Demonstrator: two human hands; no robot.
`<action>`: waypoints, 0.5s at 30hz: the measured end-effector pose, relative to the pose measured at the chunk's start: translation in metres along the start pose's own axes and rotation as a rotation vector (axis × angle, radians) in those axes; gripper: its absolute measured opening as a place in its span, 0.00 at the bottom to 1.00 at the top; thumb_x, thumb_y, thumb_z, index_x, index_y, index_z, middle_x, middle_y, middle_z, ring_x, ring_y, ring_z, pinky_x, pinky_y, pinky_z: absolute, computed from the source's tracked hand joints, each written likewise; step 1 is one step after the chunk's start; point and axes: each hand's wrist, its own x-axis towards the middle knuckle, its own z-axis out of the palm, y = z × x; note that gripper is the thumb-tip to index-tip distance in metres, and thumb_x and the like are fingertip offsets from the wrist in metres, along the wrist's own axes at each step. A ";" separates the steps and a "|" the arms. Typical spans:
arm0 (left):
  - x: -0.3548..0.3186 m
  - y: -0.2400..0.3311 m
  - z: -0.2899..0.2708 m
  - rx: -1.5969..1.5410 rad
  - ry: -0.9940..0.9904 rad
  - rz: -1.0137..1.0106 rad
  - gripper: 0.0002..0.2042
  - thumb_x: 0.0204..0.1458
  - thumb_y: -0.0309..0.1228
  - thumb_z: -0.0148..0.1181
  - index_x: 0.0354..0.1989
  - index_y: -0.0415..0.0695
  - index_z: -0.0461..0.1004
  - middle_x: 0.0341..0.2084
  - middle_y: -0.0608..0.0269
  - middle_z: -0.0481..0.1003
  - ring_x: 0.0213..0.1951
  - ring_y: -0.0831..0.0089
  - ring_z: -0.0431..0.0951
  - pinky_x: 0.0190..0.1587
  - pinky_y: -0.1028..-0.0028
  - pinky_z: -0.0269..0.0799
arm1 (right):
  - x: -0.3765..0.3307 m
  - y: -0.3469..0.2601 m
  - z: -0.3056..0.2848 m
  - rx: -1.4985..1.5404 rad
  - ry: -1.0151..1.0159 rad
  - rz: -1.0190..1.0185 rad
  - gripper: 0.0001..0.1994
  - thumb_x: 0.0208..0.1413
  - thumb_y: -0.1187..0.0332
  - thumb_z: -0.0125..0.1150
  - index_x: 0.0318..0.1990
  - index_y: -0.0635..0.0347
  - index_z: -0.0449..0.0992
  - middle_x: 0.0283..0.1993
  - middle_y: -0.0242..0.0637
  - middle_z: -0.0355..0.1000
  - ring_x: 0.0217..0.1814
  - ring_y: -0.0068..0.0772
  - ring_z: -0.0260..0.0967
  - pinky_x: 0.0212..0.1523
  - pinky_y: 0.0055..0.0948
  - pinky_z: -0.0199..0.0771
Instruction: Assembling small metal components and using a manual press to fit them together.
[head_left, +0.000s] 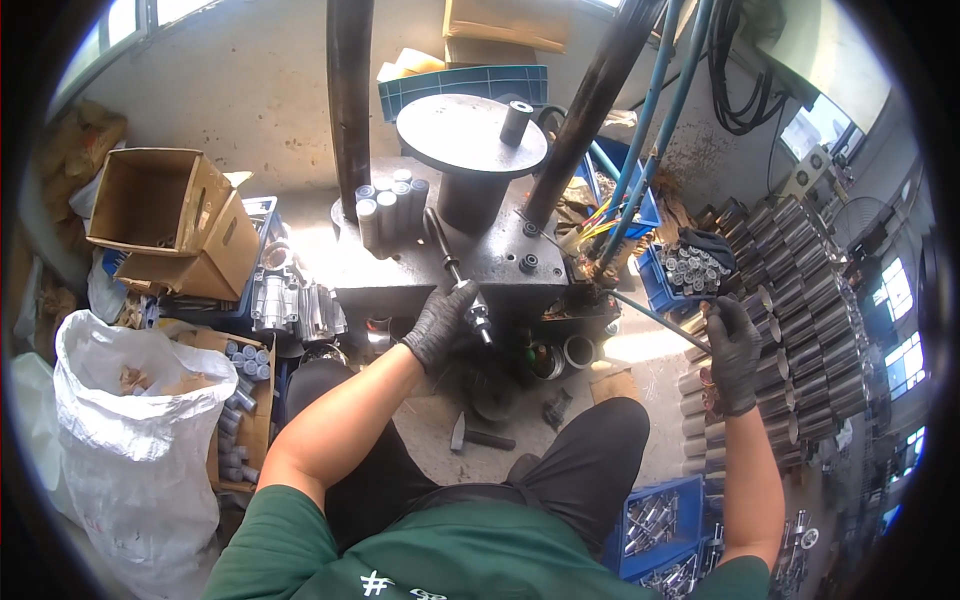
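My left hand (444, 318), in a black glove, is closed round a metal shaft (455, 272) with stepped rings and a dark upper end. The shaft tilts in front of the black steel press base (410, 272), its bright lower end pointing toward me. Out to the right, my right hand (734, 350), gloved too, has its fingers curled at the end of a long thin lever (655, 319) that runs from the press. Above the base stands a round steel plate (450, 125) on a thick column, with a short cylinder (516, 123) on top. Several grey cylinders (391, 210) stand left of the column.
Cardboard boxes (160, 200) and a white sack (140, 420) are at left. A hammer (480, 436) lies on the floor between my legs. Stacked metal tubes (800, 310) fill the right, beside blue bins of parts (690, 268). Dark posts (350, 100) flank the plate.
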 end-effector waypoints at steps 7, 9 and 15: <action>-0.054 -0.049 0.000 0.314 -0.043 -0.009 0.20 0.65 0.44 0.64 0.55 0.43 0.69 0.34 0.67 0.75 0.35 0.77 0.78 0.38 0.74 0.78 | -0.082 0.002 0.072 0.556 0.379 0.361 0.32 0.65 0.71 0.64 0.74 0.55 0.58 0.61 0.39 0.70 0.59 0.28 0.69 0.61 0.32 0.72; -0.075 -0.059 0.004 0.395 -0.115 -0.102 0.22 0.63 0.44 0.67 0.55 0.41 0.69 0.36 0.64 0.75 0.36 0.76 0.78 0.41 0.72 0.79 | -0.124 -0.009 0.119 0.956 0.326 0.581 0.33 0.63 0.70 0.66 0.73 0.49 0.58 0.63 0.31 0.70 0.59 0.28 0.71 0.60 0.35 0.72; -0.099 -0.063 0.023 0.636 -0.303 -0.022 0.23 0.68 0.52 0.56 0.59 0.46 0.71 0.25 0.66 0.76 0.19 0.80 0.73 0.21 0.79 0.68 | -0.199 -0.060 0.200 1.640 -0.539 0.986 0.20 0.59 0.56 0.73 0.55 0.47 0.74 0.46 0.32 0.75 0.45 0.32 0.76 0.34 0.38 0.81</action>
